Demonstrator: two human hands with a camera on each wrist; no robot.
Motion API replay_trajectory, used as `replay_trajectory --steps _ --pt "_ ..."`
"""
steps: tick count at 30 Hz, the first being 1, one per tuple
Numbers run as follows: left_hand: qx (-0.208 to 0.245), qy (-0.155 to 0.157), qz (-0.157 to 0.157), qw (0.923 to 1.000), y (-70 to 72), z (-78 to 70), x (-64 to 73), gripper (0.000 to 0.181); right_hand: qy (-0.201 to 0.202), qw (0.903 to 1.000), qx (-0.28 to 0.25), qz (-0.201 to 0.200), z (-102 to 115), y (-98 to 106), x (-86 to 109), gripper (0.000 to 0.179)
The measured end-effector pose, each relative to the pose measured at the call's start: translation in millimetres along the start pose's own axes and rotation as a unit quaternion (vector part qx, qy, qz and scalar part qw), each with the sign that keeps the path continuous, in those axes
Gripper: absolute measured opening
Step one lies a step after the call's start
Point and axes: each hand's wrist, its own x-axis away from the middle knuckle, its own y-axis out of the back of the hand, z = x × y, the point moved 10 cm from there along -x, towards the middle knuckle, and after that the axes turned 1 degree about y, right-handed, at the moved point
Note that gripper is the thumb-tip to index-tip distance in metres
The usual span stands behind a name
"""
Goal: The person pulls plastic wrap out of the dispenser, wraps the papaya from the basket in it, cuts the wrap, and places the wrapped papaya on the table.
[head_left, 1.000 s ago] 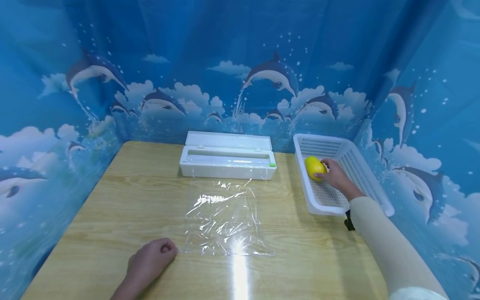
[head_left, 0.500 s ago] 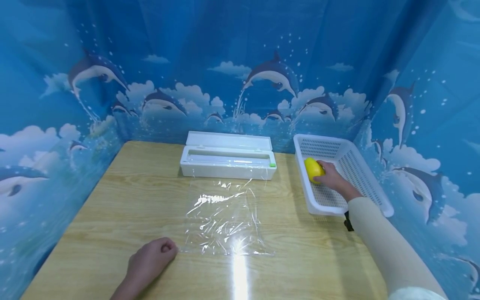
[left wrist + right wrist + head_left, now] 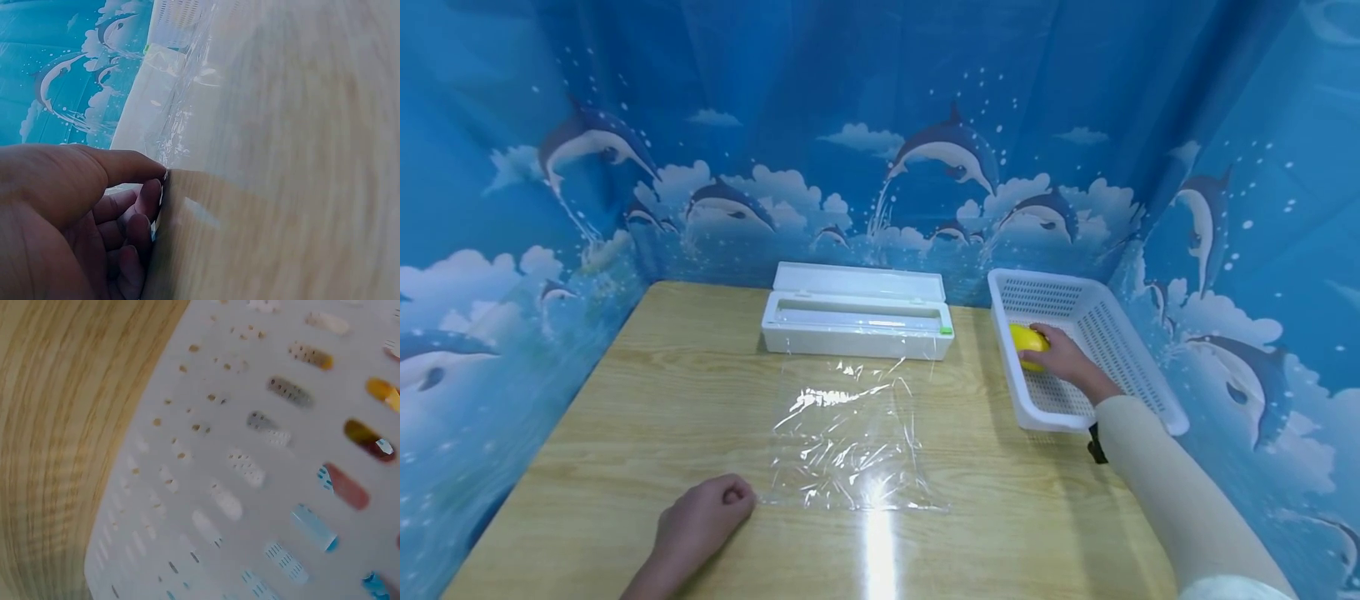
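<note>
In the head view, the smooth yellow rounded fruit [image 3: 1024,337] lies lower and flatter than a second ago, and the right hand [image 3: 1060,354] has come further over it. The fruit remains inside the white slotted plastic basket [image 3: 1052,420], close to its left wall. The right hand's fingers are bent over the far side and its thumb lies on the near side, so it grips the fruit; for the work in hand, this seems to mean a fuller hold, with the fruit not yet out of the basket. The right wrist view shows the slotted wall but not the grip itself.

The left hand [image 3: 703,517] has not shifted. It is well apart from the right, and the left wrist view shows its thumb and forefinger pinching the edge of the clear, crinkled plastic film [image 3: 850,442]. The film is unchanged too, spread over the pale wood-grain table [image 3: 700,400] and running back to the long white dispenser box [image 3: 857,342], whose lid stands open. That steady pinch appears to keep the sheet drawn out while the right hand works at the basket
</note>
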Motion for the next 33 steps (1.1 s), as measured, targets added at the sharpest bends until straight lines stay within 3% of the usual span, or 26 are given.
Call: replay_trajectory --steps 12,21,28,33 --pt "-0.001 0.003 0.004 1.0 -1.1 -1.0 1.0 0.007 0.018 0.9944 -0.099 -0.034 11 19 23.9 0.088" --pt "0.005 0.006 0.005 1.0 -1.3 1.4 0.5 0.007 0.037 0.9902 -0.124 -0.053 30 35 45.8 0.089" --pt "0.004 0.008 0.004 1.0 -0.7 1.5 -0.1 0.007 0.058 0.9868 -0.138 -0.063 65 39 67.0 0.085" --pt "0.005 0.004 0.001 1.0 -0.6 1.0 0.3 0.007 0.084 0.9825 -0.159 -0.046 96 25 76.1 0.08"
